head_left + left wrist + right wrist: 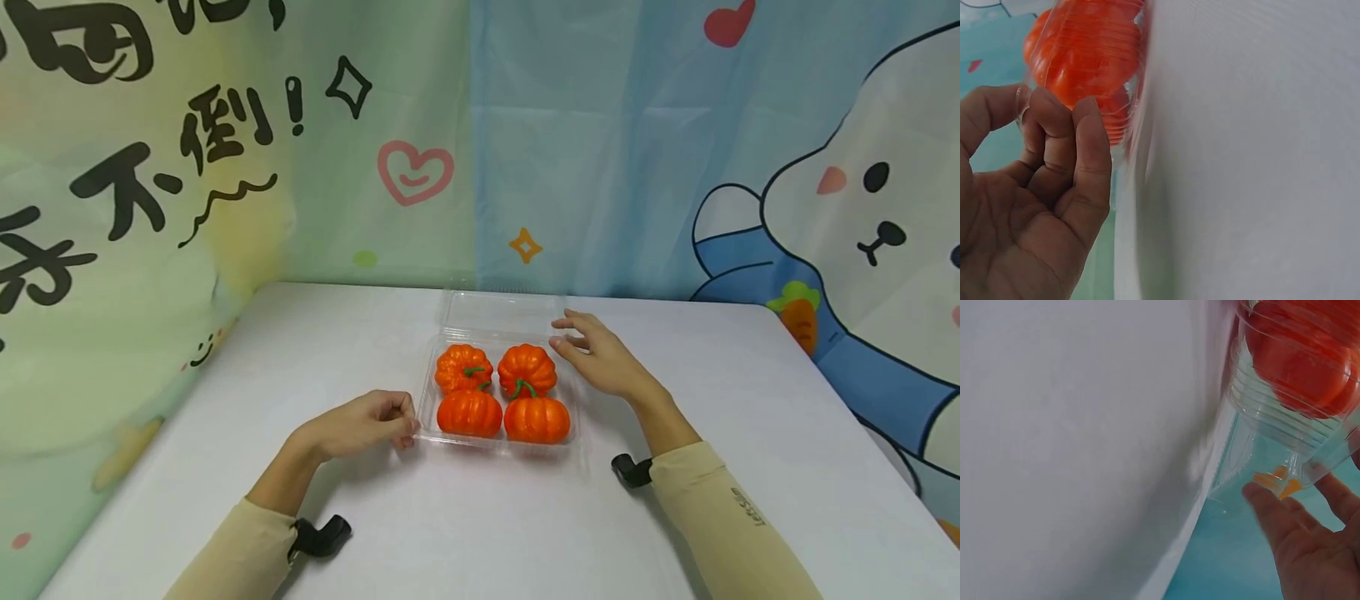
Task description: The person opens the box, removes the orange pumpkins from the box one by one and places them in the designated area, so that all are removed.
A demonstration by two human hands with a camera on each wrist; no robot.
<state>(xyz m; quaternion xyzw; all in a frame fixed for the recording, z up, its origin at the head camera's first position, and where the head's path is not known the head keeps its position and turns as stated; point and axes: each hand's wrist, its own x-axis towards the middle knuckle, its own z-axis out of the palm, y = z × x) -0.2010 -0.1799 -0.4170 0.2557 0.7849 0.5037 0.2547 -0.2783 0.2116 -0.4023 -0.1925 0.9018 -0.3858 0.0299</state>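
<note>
A clear plastic clamshell box [498,447] lies on the table with its lid [502,312] folded back toward the far edge. Several small orange pumpkins [537,420] with green stems sit inside it in two rows. My left hand [367,426] pinches the box's rim at the near left corner between thumb and finger; the left wrist view shows the clear edge [1023,103] there. At the far right corner, by the lid hinge, is my right hand [603,357]. Its fingers are extended, and in the right wrist view they reach around the clear plastic edge without curling on it.
A white-covered table [480,533] holds the box near its far side. Behind it hangs a printed curtain [585,167] with hearts, writing and a cartoon animal. Each wrist carries a black camera mount [322,537] below the beige sleeve.
</note>
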